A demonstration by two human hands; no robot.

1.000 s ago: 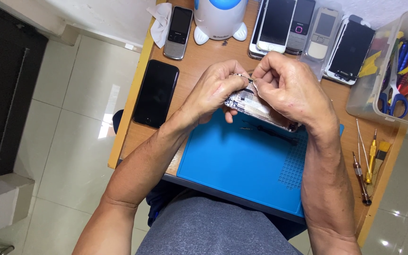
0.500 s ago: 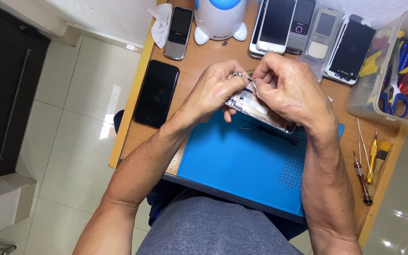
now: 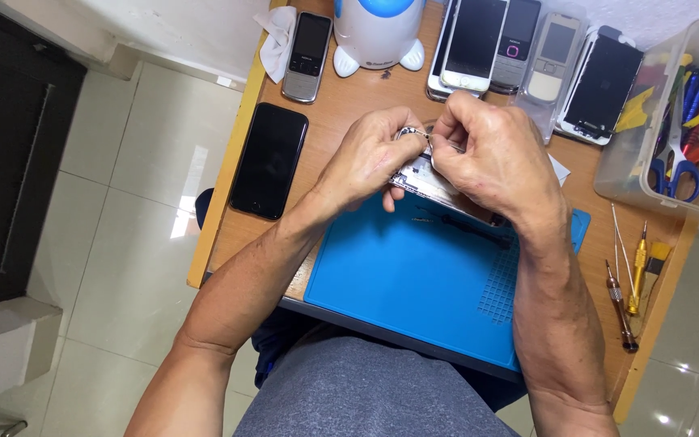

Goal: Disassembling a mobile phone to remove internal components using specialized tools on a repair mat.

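Hands meet over the far edge of a blue work mat (image 3: 414, 283) on a small wooden table (image 3: 349, 105). Left hand (image 3: 366, 158) curls around the end of an opened phone chassis (image 3: 434, 184), fingers closed on its silvery frame, thumb on top. Right hand (image 3: 499, 158) bunched, fingertips pressed together in a pinch at the chassis's upper end; what sits between them is too small to tell. Chassis held tilted, just above the mat's far edge, mostly covered by both hands.

Left of the hands: black smartphone (image 3: 269, 159) lying face up, screen dark, near the table's edge. Beyond it, a grey keypad phone (image 3: 307, 57) beside a crumpled white cloth (image 3: 275, 40). White and blue rounded gadget (image 3: 379, 28) stands at the far edge. Row of phones (image 3: 519, 44) to its right, some with keypads, some slab type.

Right side: clear plastic box (image 3: 673, 129) holding scissors and coloured tools. Near the right edge, thin screwdrivers (image 3: 629, 275) lie side by side on bare wood, apart from the mat.

Grey-clad lap at bottom of view; pale tiled floor (image 3: 123, 243) to the left.
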